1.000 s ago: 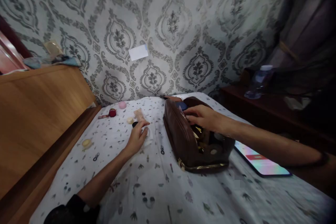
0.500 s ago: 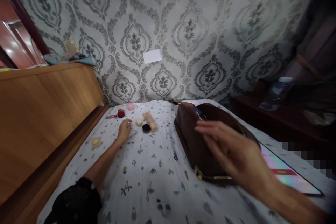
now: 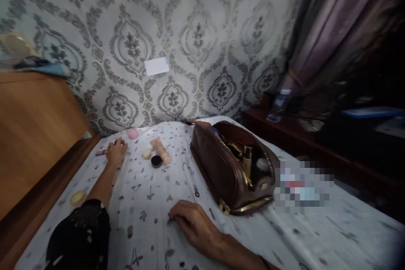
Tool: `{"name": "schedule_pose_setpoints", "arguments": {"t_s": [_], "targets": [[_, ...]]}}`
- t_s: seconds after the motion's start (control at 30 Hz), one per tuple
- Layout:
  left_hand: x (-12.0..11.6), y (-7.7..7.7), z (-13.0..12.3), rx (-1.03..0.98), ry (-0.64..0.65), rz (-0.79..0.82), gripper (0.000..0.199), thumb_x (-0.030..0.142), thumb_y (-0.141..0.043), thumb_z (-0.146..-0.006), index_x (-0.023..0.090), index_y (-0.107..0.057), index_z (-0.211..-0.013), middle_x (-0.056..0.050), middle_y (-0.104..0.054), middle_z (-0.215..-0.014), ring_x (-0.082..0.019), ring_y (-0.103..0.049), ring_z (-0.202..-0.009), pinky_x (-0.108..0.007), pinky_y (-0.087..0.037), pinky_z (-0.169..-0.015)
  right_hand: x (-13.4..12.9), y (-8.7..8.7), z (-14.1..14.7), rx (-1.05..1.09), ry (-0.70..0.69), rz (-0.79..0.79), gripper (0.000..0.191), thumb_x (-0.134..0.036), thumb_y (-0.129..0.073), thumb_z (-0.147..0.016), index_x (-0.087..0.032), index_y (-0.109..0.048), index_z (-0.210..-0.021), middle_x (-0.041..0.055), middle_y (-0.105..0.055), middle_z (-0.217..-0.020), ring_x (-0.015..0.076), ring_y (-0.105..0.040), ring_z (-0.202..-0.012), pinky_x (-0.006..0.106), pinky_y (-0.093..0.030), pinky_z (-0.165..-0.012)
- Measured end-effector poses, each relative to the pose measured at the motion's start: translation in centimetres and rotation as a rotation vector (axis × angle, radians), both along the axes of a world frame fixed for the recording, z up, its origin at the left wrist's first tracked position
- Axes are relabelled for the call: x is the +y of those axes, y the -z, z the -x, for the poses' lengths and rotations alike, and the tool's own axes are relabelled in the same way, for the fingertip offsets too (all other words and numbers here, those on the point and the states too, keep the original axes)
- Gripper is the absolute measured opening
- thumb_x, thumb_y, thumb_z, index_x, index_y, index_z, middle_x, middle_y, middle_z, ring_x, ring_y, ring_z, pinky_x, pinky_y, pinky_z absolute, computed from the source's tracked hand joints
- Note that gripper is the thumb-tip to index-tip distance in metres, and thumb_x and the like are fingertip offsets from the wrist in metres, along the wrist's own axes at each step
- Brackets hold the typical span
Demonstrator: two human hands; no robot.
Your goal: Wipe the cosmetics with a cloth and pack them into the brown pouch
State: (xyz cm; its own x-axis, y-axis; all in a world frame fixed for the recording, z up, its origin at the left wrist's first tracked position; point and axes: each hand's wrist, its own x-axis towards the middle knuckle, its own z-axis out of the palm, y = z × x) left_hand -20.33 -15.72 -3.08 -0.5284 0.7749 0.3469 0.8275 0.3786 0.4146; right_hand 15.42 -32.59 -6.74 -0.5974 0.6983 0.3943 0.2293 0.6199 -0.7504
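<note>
My left hand (image 3: pixel 115 154) is at the far left of the bed, its fingers curled over a small dark red round case (image 3: pixel 119 142), which they mostly hide. Just left of it lies a slim pinkish tube (image 3: pixel 101 152), and a pink puff (image 3: pixel 133 134) is behind. To its right are a beige squeeze tube (image 3: pixel 160 151), a small cream-coloured jar (image 3: pixel 147 154) and a black-lidded jar (image 3: pixel 156 161). My right hand (image 3: pixel 194 225) rests on the sheet, fingers loosely extended, holding nothing. Near it stands a brown makeup bag (image 3: pixel 218 164), unzipped, with a gold-capped bottle (image 3: pixel 247 162) inside.
A yellowish round item (image 3: pixel 77 198) lies by my left forearm. The wooden headboard (image 3: pixel 34 126) borders the left side of the patterned sheet (image 3: pixel 152 228). A clear plastic bottle (image 3: pixel 279 107) stands on the dark ledge at right. A blurred-out patch covers something right of the bag.
My left hand has moved left and away onto the red case. My right hand has come down from over the bag to the sheet. The view has turned right.
</note>
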Motion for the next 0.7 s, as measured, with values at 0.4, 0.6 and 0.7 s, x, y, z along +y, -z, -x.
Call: {"name": "schedule_pose_setpoints", "arguments": {"t_s": [0.4,0.6,0.7], "targets": [[-1.5,-1.3,-0.8,-0.080,0.169,0.002,0.039,0.034,-0.059,-0.077,0.019,-0.064,-0.113,-0.013,-0.067,-0.104,-0.035,-0.065,-0.102,-0.049,-0.051,-0.090,0.3,-0.1,0.1,0.057,0.118,0.264,0.027,-0.010,-0.056,-0.079,-0.020,-0.079,-0.091,0.0028,-0.076,-0.083,0.0151,-0.066,-0.072,0.026,-0.051,-0.070],[-7.9,-2.5,-6.7,-0.427,0.529,-0.034,0.057,0.053,-0.064,-0.073,0.022,-0.065,-0.121,-0.006,-0.072,-0.112,-0.030,-0.067,-0.107,-0.040,-0.054,-0.094,1.2,1.2,1.1,0.375,0.087,0.599,0.035,-0.036,-0.066,-0.086,-0.020,-0.068,-0.117,0.0035,-0.068,-0.092,0.0160,-0.066,-0.078,0.025,-0.053,-0.061],[-11.7,-3.1,-11.0,-0.397,0.792,0.100,0.052,0.049,-0.070,-0.073,0.027,-0.069,-0.120,-0.005,-0.071,-0.124,-0.032,-0.063,-0.118,-0.046,-0.049,-0.105,2.4,1.8,2.1,0.548,0.069,0.753,0.062,-0.055,-0.075,-0.078,-0.022,-0.060,-0.128,0.0068,-0.061,-0.114,0.0164,-0.067,-0.087,0.026,-0.056,-0.066]]}}
